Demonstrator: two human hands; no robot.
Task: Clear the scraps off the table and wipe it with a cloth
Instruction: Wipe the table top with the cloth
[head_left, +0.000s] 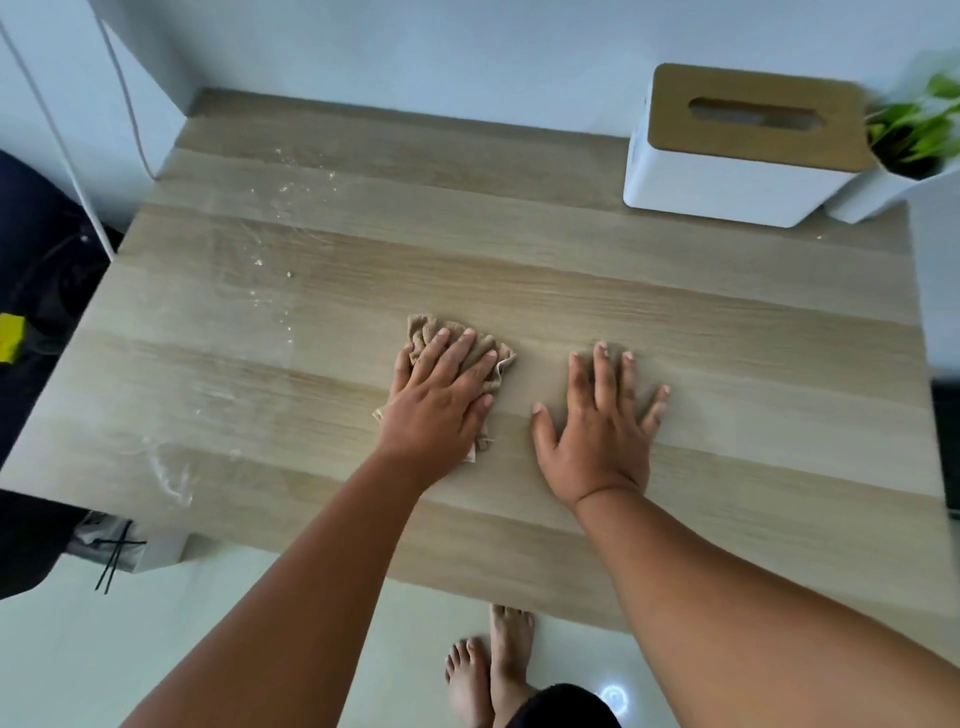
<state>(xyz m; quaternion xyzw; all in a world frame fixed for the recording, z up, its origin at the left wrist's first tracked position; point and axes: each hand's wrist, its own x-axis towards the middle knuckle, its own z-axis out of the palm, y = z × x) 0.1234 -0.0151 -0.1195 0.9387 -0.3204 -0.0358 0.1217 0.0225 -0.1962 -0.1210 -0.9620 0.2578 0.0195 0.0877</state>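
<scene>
Currently, head view: left hand (440, 397) flat, fingers straight, pressing tan cloth (464, 347) onto mid-table (675, 312). Right hand (602, 415) spread flat on bare wood just right of it. White crumbs (280, 208) far left; tissue box (743, 150) far right.

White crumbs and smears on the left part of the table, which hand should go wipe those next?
Left. The left hand already presses the crumpled tan cloth flat and lies nearer the white crumbs and smears. The right hand rests bare on the light wooden table, farther away.
</scene>
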